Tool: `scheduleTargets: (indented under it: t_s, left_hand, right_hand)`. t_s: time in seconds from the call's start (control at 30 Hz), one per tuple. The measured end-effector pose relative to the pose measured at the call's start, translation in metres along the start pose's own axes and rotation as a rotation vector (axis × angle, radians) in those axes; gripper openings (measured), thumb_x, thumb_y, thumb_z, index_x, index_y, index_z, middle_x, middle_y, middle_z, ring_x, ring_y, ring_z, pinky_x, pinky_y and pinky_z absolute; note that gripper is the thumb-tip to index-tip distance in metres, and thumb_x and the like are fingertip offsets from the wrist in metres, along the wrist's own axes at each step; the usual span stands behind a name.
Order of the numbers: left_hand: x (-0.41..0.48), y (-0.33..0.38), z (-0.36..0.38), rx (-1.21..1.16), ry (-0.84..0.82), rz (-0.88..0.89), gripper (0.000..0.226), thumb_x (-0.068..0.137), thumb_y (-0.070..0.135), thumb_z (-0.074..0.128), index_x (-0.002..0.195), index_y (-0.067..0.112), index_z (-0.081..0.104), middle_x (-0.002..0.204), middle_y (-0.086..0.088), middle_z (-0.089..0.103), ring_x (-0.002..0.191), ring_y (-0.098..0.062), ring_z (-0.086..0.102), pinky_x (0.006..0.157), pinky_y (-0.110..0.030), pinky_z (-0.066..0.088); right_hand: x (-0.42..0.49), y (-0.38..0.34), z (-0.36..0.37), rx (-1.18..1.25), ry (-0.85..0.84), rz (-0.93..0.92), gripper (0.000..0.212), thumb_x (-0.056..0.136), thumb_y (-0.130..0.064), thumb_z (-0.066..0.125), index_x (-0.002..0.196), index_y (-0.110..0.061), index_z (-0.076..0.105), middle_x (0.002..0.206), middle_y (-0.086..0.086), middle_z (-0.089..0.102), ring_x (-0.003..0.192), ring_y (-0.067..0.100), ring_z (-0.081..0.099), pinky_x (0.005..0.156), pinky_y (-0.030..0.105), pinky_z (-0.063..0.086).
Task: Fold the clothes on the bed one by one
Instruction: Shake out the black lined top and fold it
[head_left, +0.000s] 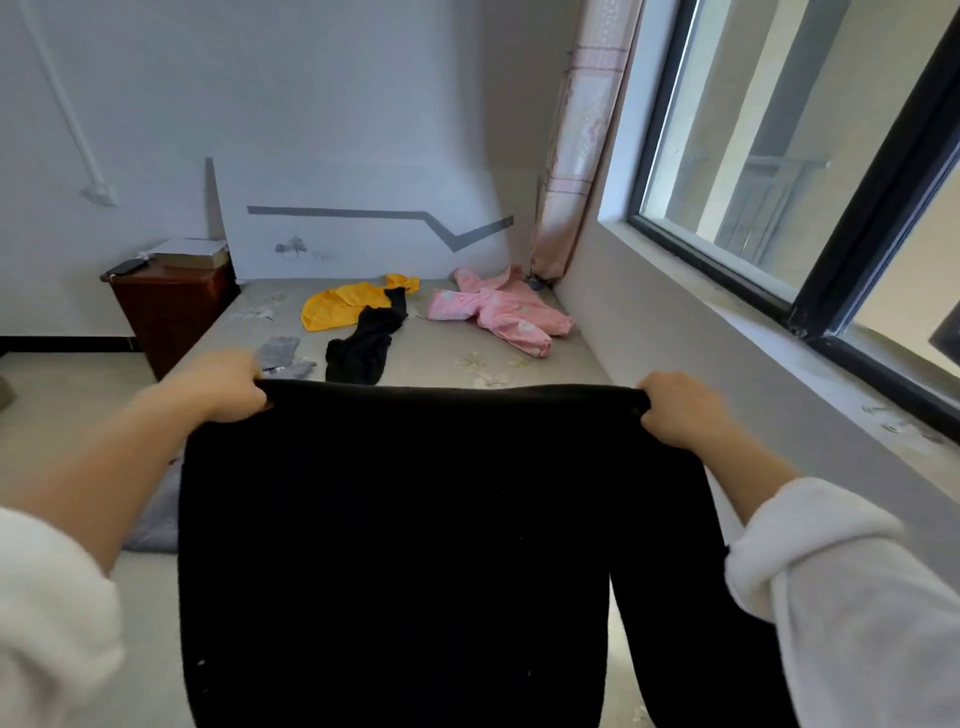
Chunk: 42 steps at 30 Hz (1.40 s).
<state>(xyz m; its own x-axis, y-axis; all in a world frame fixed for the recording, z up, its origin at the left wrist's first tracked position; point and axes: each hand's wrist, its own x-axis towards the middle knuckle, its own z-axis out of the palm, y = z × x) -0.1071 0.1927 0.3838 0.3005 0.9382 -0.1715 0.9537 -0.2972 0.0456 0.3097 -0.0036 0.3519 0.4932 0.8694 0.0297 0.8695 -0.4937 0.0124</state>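
Observation:
A large black garment hangs stretched in the air in front of me, above the near end of the bed. My left hand grips its top left corner and my right hand grips its top right corner. Its lower part splits into two hanging sections at the bottom right. Farther up the bed lie a yellow garment, a smaller black garment, a pink patterned garment and a small grey piece. The held cloth hides the near part of the bed.
A dark red bedside cabinet with a box and a phone on top stands left of the bed. A white headboard leans at the far end. A window ledge, a window and a pink curtain run along the right.

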Motion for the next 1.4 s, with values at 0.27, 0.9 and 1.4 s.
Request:
scheduleTargets:
  t_s: [0.27,0.9,1.4]
  left_hand:
    - [0.041,-0.001,-0.009,-0.382,0.159,-0.307,0.047,0.096,0.042,0.042,0.101,0.000,0.062,0.085,-0.020,0.068,0.075,-0.035,0.068,0.065,-0.039,0.056]
    - [-0.070,-0.036,0.292,-0.915,0.151,-0.212,0.051,0.092,-0.011,0.046,0.141,0.006,0.043,0.131,-0.026,0.051,0.098,-0.025,0.054,0.085,-0.034,0.037]
    - [-0.119,-0.020,0.472,-0.554,-0.312,-0.347,0.034,0.090,0.010,0.057,0.123,0.005,0.057,0.119,-0.015,0.058,0.105,-0.027,0.057,0.089,-0.035,0.045]
  right_hand:
    - [0.040,-0.017,-0.030,1.097,-0.127,0.530,0.043,0.101,-0.039,0.036,0.108,0.002,0.045,0.065,0.022,0.065,0.040,0.026,0.062,0.035,0.030,0.050]
    - [-0.091,0.009,0.202,0.449,-0.075,0.132,0.048,0.091,-0.013,0.057,0.138,-0.018,0.051,0.145,0.018,0.042,0.128,0.037,0.044,0.108,0.045,0.036]
    - [-0.193,-0.072,0.386,0.344,-0.478,0.190,0.043,0.095,-0.024,0.052,0.136,-0.013,0.046,0.140,0.005,0.045,0.130,0.021,0.037,0.104,0.034,0.037]
